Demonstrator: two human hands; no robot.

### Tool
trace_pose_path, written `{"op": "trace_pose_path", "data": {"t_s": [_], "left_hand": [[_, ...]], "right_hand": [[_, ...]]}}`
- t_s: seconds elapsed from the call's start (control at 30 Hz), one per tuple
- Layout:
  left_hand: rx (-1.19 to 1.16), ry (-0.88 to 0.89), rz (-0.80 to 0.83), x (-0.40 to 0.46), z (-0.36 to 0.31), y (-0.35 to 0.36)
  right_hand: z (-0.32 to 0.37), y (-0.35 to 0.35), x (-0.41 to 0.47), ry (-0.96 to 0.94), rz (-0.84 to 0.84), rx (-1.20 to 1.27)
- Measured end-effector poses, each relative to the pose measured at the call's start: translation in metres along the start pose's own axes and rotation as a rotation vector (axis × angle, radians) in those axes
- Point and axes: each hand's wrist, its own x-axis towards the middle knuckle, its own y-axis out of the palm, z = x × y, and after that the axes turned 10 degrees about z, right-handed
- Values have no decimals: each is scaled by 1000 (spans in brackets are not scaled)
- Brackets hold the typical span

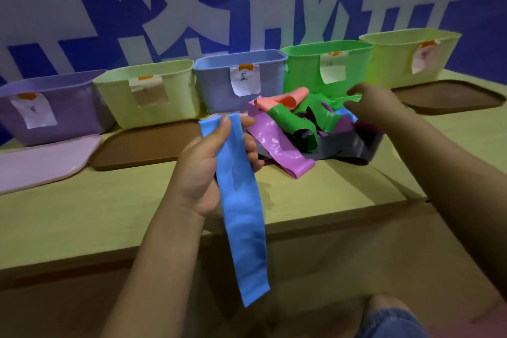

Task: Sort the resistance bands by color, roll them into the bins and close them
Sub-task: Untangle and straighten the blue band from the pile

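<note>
My left hand (208,170) grips a long blue band (241,217) near its top end; the rest hangs down past the table's front edge. A tangled pile of bands lies to the right: a purple band (274,143), green bands (290,121), a salmon band (282,100) and a dark grey band (348,148). My right hand (370,107) reaches over the pile's far right side, fingers curled at a green band; whether it grips it is unclear. Five open bins stand along the wall: purple (74,115), pale yellow (181,90), blue (214,85), green (301,74), pale yellow-green (395,63).
Each bin carries a paper label. Lids lie flat in front of them: a pink lid (41,164) at left, a brown lid (142,148) beside it, another brown lid (444,96) at far right. The wooden table (109,211) ends near my knee (389,318).
</note>
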Motion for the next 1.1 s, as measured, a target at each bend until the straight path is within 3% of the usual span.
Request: {"op": "trace_pose_path", "data": {"t_s": [0.1,0.27,0.43,0.6,0.77,1.0,1.1], "left_hand": [[-10,-3,3,1,-1,-2],[-30,-18,-16,2,-1,-2],[-53,-32,-19,1,0,1],[-53,-26,-38,1,0,-3],[-40,-40,-47,3,2,-2],[-25,-42,-86,4,0,2],[-29,-40,-102,5,-3,5]], "right_hand": [[-2,3,9,41,145,10],[-5,5,14,58,65,68],[-9,14,20,48,123,7],[-6,6,26,74,20,172],[11,-11,33,-117,-137,457],[50,-49,23,-301,-450,636],[62,-69,13,-361,-510,738]]}}
